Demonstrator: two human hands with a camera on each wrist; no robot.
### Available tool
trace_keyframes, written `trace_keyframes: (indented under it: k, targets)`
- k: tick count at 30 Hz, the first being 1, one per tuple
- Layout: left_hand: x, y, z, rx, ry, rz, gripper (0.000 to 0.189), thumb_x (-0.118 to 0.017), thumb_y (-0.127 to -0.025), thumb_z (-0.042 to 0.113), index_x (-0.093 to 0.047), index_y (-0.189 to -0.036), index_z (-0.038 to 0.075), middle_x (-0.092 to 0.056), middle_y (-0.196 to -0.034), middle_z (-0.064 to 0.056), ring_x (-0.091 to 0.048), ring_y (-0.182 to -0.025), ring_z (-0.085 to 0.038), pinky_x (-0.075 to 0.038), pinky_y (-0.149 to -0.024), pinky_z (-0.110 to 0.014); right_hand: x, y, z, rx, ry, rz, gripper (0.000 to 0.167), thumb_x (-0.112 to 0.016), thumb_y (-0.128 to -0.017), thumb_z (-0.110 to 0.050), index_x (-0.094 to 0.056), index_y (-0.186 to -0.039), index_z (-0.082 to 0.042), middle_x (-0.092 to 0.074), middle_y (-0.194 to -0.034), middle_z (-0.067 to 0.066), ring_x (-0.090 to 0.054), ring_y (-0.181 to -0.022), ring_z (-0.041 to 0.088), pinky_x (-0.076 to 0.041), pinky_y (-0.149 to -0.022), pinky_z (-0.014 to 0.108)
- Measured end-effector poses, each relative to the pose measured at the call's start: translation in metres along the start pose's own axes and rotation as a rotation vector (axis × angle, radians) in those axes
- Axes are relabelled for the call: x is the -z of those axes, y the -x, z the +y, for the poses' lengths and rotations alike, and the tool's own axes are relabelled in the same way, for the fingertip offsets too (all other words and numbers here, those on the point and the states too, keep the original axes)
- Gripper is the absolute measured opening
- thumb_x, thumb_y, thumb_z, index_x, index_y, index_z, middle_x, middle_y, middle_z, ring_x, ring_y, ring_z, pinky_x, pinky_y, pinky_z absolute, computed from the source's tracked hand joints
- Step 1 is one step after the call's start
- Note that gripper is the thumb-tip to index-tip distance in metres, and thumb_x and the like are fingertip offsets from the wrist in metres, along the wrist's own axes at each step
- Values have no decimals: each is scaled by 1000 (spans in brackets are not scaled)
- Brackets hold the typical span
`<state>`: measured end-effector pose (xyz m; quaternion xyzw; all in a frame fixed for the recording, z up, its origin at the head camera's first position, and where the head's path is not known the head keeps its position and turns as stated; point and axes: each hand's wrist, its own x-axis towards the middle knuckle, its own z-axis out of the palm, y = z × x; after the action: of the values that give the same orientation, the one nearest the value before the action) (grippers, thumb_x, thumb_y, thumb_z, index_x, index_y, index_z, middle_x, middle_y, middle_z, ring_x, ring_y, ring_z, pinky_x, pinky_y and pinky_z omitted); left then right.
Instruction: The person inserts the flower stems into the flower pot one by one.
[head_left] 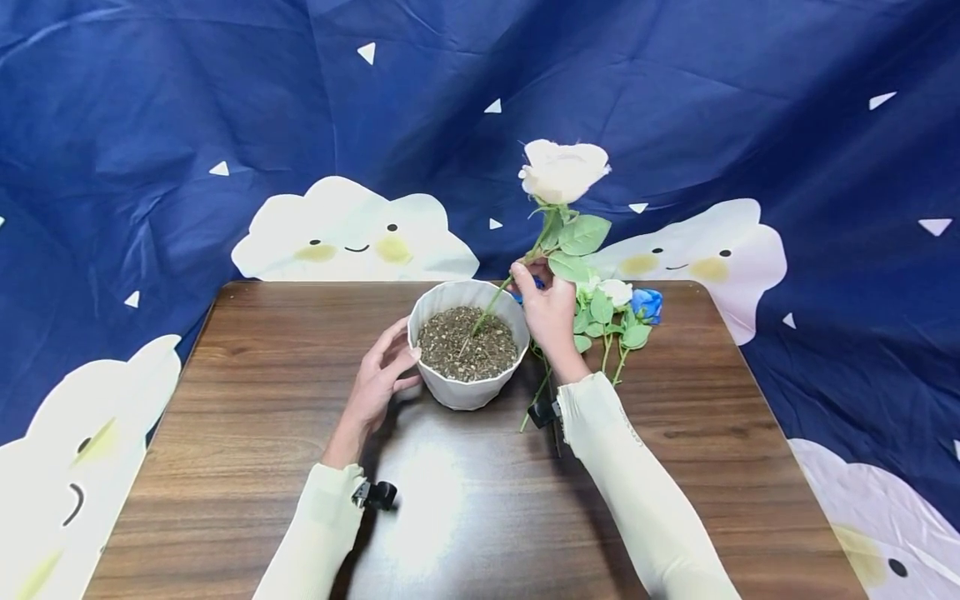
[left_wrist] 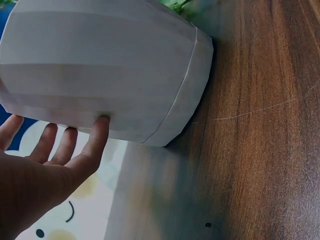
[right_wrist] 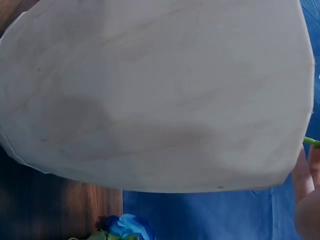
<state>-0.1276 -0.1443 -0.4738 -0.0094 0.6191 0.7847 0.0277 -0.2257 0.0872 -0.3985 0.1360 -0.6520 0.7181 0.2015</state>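
A white faceted flowerpot stands on the table, holding brown granular soil. My left hand rests against the pot's left side, its thumb near the rim. In the left wrist view, the extended fingers touch the pot wall. Over the right rim, my right hand pinches the green stem of a white rose between thumb and fingers. The rose leans up and to the right, and its lower stem reaches down to the soil. The pot fills most of the right wrist view, with fingertips at its edge.
Right of the pot lie more stemmed flowers, among them a white rose and a blue rose. They lie behind and beside my right forearm. The wooden table ends at a blue cloud-print cloth.
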Motion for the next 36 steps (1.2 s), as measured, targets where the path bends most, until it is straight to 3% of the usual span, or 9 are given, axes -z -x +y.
trace_keyframes:
  k: [9,19,29,36]
  targets:
    - [-1,1,2,1,0,-2,59,-61,-99,11,-41,-155,12,-44,-150,-22,-49,-130,-35,-54,-92,-53,-2,-3,5,-132,-11,-125,5,-63,-97,3,-59,-96,6,-61,-86,8,-63,-76,14,-61,-71,31]
    - [0,1,1,0,-5,1,60,-61,-99,11,-41,-155,13,-44,-151,-19,-49,-131,-35,-54,-90,-51,-8,1,6,-92,57,-168,9,-62,-98,3,-56,-92,4,-57,-85,6,-63,-77,24,-62,-71,38]
    - [3,4,4,-9,0,22,59,-60,-99,11,-41,-156,13,-45,-150,-19,-49,-131,-35,-52,-93,-58,-16,5,13,-66,65,-180,11,-63,-97,4,-55,-100,11,-61,-98,16,-63,-80,17,-61,-71,50]
    - [-1,1,2,-1,8,-2,61,-60,-99,10,-40,-156,11,-43,-152,-20,-48,-132,-36,-54,-92,-51,-15,4,14,-104,56,-202,9,-63,-95,5,-56,-100,9,-62,-97,18,-65,-72,17,-61,-68,47]
